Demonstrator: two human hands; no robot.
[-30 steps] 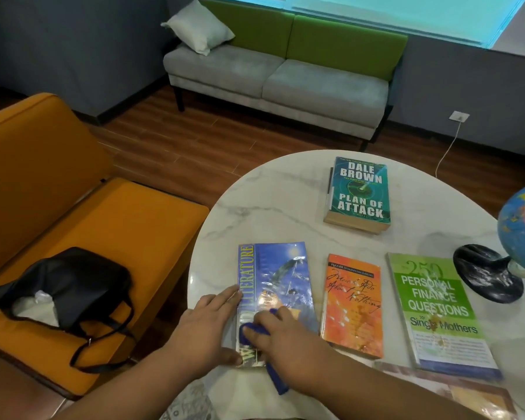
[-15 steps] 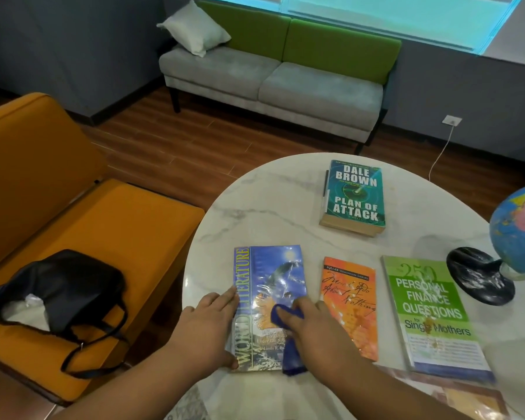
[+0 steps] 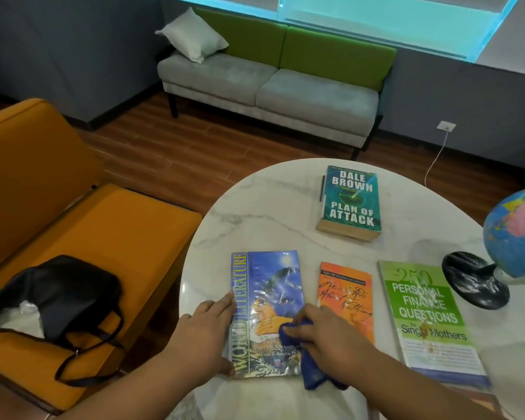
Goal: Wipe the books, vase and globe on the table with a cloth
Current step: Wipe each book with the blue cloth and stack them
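Round white marble-look table (image 3: pixel 264 207): smooth, grey veins, curved rim. Left hand (image 3: pixel 206 331) lies flat with fingers straight and together, pressing the spine side of the World Literature book (image 3: pixel 270 283), thumb at its near left corner. The book is rectangular and glossy with plastic glare. It lies flat near the table's left rim.

Right hand (image 3: pixel 331 331) has fingers curled, bunching a blue cloth (image 3: pixel 312 374) against the lower right of that cover. The cloth is soft and crumpled, its tail trailing off the book's near edge onto the marble.

Orange paperback (image 3: pixel 346 292) sits just right of it with a narrow gap; the right wrist crosses its near end. Green paperback (image 3: pixel 422 313) comes next to the right and is larger. The thick Dale Brown paperback (image 3: pixel 350 201) lies farther back, well apart, yellowed page block showing.

Globe (image 3: pixel 515 234) is cut by the right frame edge: a blue sphere on a glossy black round base (image 3: pixel 475 280), near the green paperback's far corner. Bare marble lies between the front row and the far book, and to that book's left.

Orange armchair (image 3: pixel 73 207) stands close beside the table's left rim, with a soft black bag (image 3: pixel 64 295) on its seat. A grey-and-green sofa (image 3: pixel 270 83) with a pillow (image 3: pixel 191 34) stands across the wood floor.
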